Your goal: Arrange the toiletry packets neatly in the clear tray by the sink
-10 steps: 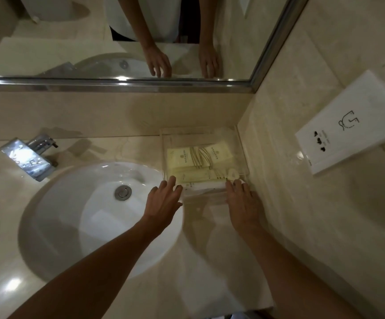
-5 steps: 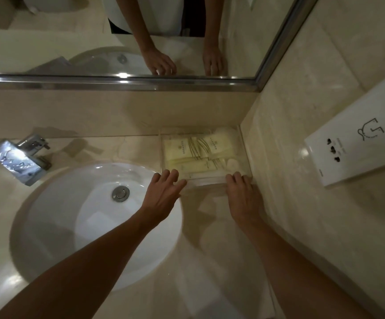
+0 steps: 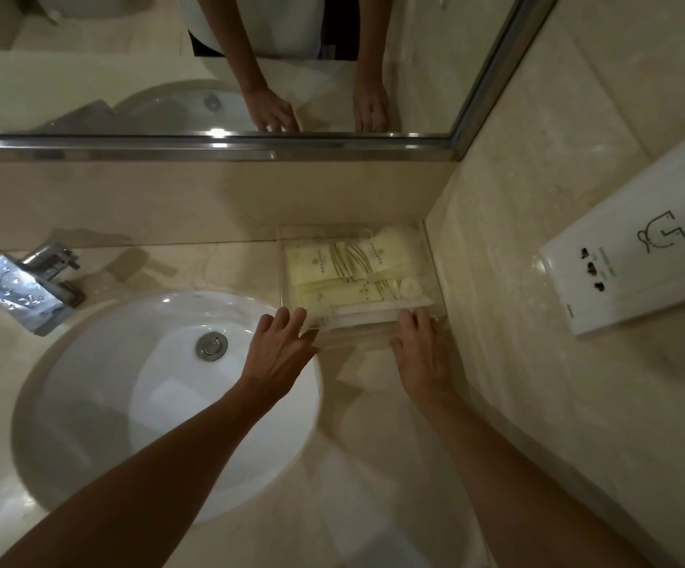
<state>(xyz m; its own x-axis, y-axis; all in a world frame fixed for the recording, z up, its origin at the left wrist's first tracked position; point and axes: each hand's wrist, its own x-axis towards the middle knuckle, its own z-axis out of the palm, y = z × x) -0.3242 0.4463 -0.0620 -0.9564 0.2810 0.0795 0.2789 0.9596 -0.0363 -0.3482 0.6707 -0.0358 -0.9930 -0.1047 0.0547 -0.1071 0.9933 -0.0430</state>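
The clear tray (image 3: 358,321) sits on the desk (image 3: 218,268) in the far right corner, just right of the white sink basin (image 3: 160,387), with its far wall close to the backsplash below the mirror (image 3: 209,63) and its right wall close to the side wall. The pale yellow toiletry packets (image 3: 345,266) lie flat inside the tray: at least 2 side by side along the far part, at least 1 more across the middle, and a white packet (image 3: 373,315) along the near wall. A small white round item (image 3: 409,286) lies at the right side; its type cannot be told. No packet is visible loose on the desk. The left hand (image 3: 279,354) has a wide grip, fingers straight and spread, fingertips at the near left corner of the tray. The right hand (image 3: 423,350) also has a relaxed, wide grip, fingertips resting at the near right corner; neither hand holds a packet. Judged status: packet placement appears complete or nearly so. Remaining work, if any, is likely squaring the tray against the corner and aligning packet edges. The chrome faucet (image 3: 21,289) stands well apart at the left.
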